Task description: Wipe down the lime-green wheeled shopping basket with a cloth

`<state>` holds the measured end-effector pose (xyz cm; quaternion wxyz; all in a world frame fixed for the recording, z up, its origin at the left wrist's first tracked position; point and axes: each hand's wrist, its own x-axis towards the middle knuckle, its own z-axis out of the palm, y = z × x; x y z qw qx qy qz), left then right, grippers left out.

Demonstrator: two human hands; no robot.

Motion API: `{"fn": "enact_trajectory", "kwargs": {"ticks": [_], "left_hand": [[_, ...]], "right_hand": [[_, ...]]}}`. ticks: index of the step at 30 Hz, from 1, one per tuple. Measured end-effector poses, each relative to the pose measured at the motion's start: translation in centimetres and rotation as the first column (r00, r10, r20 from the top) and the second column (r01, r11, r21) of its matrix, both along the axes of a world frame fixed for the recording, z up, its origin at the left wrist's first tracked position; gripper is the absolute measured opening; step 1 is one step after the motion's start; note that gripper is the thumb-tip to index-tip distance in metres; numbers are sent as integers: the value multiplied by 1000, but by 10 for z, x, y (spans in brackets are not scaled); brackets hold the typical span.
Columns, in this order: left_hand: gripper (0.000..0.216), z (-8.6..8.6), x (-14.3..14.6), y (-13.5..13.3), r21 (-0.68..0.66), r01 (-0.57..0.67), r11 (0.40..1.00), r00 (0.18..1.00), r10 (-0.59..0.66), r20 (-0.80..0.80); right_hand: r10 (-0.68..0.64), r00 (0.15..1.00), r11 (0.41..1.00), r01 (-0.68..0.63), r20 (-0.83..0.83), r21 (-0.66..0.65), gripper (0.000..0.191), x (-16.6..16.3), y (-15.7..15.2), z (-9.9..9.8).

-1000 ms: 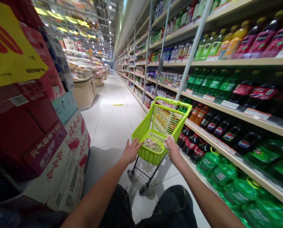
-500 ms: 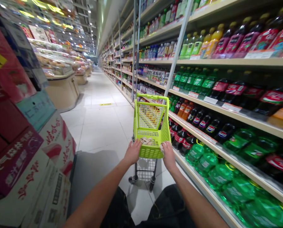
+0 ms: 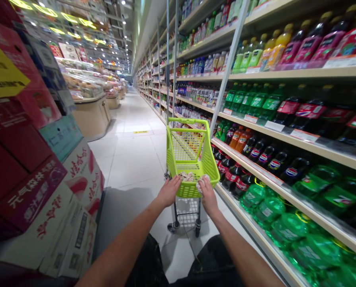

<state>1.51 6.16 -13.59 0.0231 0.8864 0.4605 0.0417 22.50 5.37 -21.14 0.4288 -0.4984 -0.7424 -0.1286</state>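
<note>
The tall shelving (image 3: 297,74) takes up the whole right side of the frame, drinks lined along it, with fat green bottles (image 3: 288,227) crowding the lower right. Its lower ledges run close beside the work, so there looks to be little elbow room there. A pale tiled floor (image 3: 130,159) opens up the middle; the stack of boxes (image 3: 25,151) hems in the left, and a display stand (image 3: 91,115) sits farther back, upper left.

In the centre is the lime-green cart (image 3: 212,163), upright on its wheels, near rim facing the person. I'd judge the step in hand to be rubbing that rim. The left hand (image 3: 169,190) lies on its left corner, fingers nearly straight, the grip loose and curled round nothing I can see. The right hand (image 3: 207,195) has its grip closed on a pale wad (image 3: 199,185), probably a cloth or tissue, against the rim toward the right. The next move, I'd say, calls for steady pressure there and a bracing left hand, since the wheels could let it roll. Crumpled pale scraps (image 3: 186,176) lie inside the basket, just behind the near rim, within knocking reach.
</note>
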Motion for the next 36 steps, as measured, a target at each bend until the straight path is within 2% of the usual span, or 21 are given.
{"fn": "enact_trajectory", "kwargs": {"ticks": [4, 7, 9, 13, 15, 19, 21, 23, 26, 27, 29, 33, 34, 36], "left_hand": [[64, 1, -1, 0, -14, -6, 1000, 1000, 5, -8], [62, 3, -6, 1, 1, -29, 1000, 999, 29, -29], [61, 4, -9, 1, 12, -47, 999, 998, 47, -40], [61, 2, -3, 0, 64, -135, 989, 990, 137, -40], [63, -4, 5, -4, 84, -134, 987, 990, 138, -41], [71, -15, 16, -11, 64, -102, 993, 992, 106, -65], [72, -16, 16, -12, 61, -106, 993, 991, 110, -70], [73, -15, 14, -12, 55, -102, 993, 992, 105, -67], [73, -13, 12, -10, 35, -123, 992, 991, 125, -46], [73, -13, 12, -10, 28, -129, 991, 991, 130, -41], [73, -13, 13, -11, 19, -127, 992, 991, 128, -42], [78, -13, 11, -12, 7, -109, 994, 992, 109, -62], [79, -13, 10, -13, 4, -106, 994, 992, 106, -64], [80, -13, 8, -13, 0, -102, 995, 993, 102, -61]], "right_hand": [[148, 988, 989, -149, 47, 13, 41, -47, -9, -43], [177, 983, 984, -178, 54, 19, 39, -51, -23, -71], [171, 984, 985, -172, 42, 30, 41, -36, -29, -70], [91, 994, 995, -88, -54, 39, 50, -4, -21, -34], [43, 995, 999, -40, -92, 34, 50, -2, -14, -29], [70, 997, 998, -70, -29, -3, 40, -10, -17, -60], [103, 994, 995, -103, -28, -16, 39, -9, -24, -68], [77, 993, 997, -77, -85, 3, 42, -2, -25, -56], [-32, 981, 997, 46, -189, 68, 49, 6, -13, -24], [-61, 976, 994, 79, -207, 80, 51, 5, -8, -20], [-93, 974, 992, 109, -208, 69, 54, -1, -1, -27], [-41, 991, 999, 39, -125, -17, 59, -11, -9, -73], [-25, 993, 999, 21, -118, -34, 59, -9, -13, -78], [-37, 988, 999, 32, -150, -37, 58, -1, -15, -70]]}}
